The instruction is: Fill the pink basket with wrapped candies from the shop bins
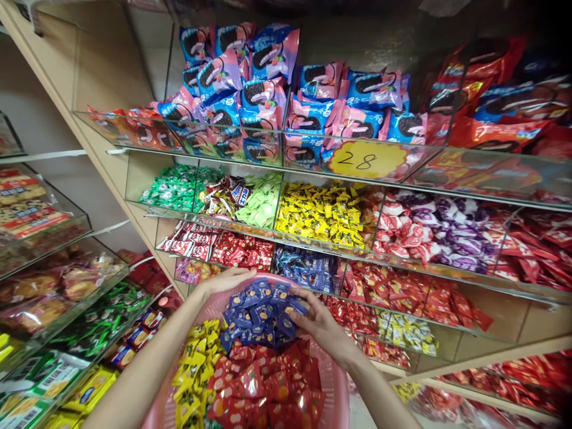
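Observation:
A pink plastic basket [333, 381] sits low in the middle, filled with yellow, red and blue wrapped candies. My left hand [226, 280] reaches over the far rim, fingers curled behind the heap of blue candies [259, 313]. My right hand [315, 322] cups the same blue heap from the right side, fingers bent around the wrappers. Both hands press on the pile together. Yellow candies [196, 363] lie at the basket's left, red ones [268, 381] in front.
Clear acrylic shelf bins rise ahead: blue candies [306, 268], red packs [241, 250], yellow candies [322, 214], green ones [176, 187], cookie packs [250, 89] on top. A yellow "28" price tag [364, 159] sticks on the upper bin. More glass shelves [67, 298] stand at left.

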Demonstrator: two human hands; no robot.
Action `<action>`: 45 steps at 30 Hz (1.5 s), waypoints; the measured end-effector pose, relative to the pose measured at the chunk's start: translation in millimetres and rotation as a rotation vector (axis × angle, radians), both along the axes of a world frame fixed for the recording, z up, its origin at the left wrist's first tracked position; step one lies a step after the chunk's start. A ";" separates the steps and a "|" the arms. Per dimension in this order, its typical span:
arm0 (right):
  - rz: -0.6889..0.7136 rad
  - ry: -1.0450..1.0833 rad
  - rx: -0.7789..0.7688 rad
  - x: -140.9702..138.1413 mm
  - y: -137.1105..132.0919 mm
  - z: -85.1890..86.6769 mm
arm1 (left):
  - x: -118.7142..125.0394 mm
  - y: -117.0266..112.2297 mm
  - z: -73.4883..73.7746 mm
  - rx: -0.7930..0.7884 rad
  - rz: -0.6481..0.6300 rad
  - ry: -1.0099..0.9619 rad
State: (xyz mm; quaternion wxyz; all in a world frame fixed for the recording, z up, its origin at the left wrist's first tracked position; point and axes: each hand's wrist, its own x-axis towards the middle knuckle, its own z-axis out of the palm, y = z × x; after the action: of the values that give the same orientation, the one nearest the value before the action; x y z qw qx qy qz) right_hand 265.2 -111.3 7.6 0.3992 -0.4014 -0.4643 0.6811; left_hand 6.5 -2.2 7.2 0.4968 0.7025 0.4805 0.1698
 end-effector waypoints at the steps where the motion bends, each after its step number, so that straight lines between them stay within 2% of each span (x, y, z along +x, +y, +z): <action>1: 0.008 0.002 0.019 -0.8 -0.1 -1.4 | -0.1 -0.2 0.8 0.002 -0.006 0.001; 4: 0.022 -0.003 0.034 -4.1 0.3 -4.2 | -1.1 0.6 0.8 0.012 -0.005 0.016; 11: -0.005 0.071 -0.078 -12.9 2.5 1.3 | -1.4 3.7 -6.1 0.017 0.004 0.028; 16: -0.025 0.203 -0.196 -19.7 3.4 6.8 | -0.8 1.4 -0.7 0.000 0.002 0.060; 21: 0.002 0.246 -0.186 -22.0 5.9 7.6 | -2.0 3.8 -1.4 0.020 -0.001 0.074; 25: -0.021 0.147 -0.109 -27.6 13.5 4.1 | -2.2 6.3 -6.8 0.014 0.006 0.077; 31: -0.056 -0.119 0.268 -50.0 35.4 -11.2 | -4.4 5.9 -7.6 0.039 0.045 0.107; 36: -0.010 -0.163 0.274 -61.2 40.0 -19.1 | -7.5 5.9 -7.7 -0.024 0.113 0.142; 40: 0.038 -0.298 0.412 -66.3 39.7 -8.6 | -7.1 6.3 -8.8 -0.040 0.143 0.107; 45: 0.140 -0.379 0.433 -79.8 47.3 -2.8 | -7.9 7.5 -9.6 -0.025 0.112 0.114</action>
State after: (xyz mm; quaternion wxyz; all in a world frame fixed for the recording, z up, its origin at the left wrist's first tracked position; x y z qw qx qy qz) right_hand 185.4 -64.1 4.8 0.3339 -0.3937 -0.6916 0.5051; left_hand -1.4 5.3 -2.4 0.4671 0.6768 0.5485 0.1511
